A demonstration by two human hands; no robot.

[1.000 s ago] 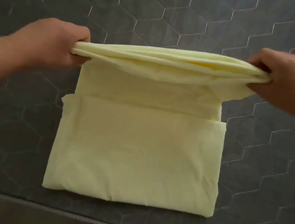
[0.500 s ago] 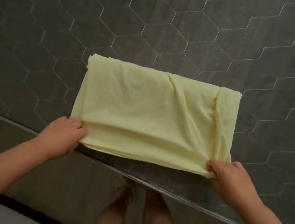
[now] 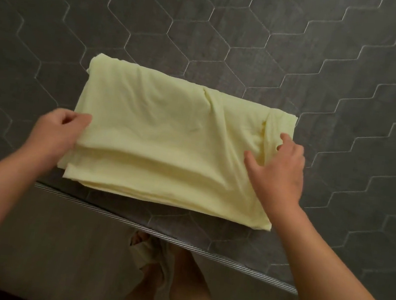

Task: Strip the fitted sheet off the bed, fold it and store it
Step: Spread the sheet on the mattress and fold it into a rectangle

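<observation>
Pale yellow cotton, the sheet [image 3: 169, 133] lies as a thick, many-layered rectangle on the bare grey mattress [image 3: 231, 29], close to the mattress's near piped edge [image 3: 180, 241] and slightly askew to it. No part of the sheet wraps a corner of the mattress, so the stripping looks done, and the folding appears well advanced: several stacked layers show along the side nearest the mattress edge.

The left hand [image 3: 57, 132] is at the end of the sheet towards the mattress's left side, its fingers [image 3: 81, 118] curled, with the thumb closed on the top layer there, so it seems to pinch that edge. The right hand [image 3: 278, 174] lies on top of the sheet at the end towards the mattress's right side. Its fingers [image 3: 287, 138] are spread apart on the cloth, thumb splayed wide, pressing down rather than gripping. Whether the hidden fingertips catch a fold I cannot tell.

The top face is not smooth. Creases run across it from the far side of the mattress towards the right hand, and a bunched ridge stands just beyond that hand. My guess is that flattening, perhaps one more fold, and then the carrying away remain. No drawer, shelf or other storage place is in view.
</observation>
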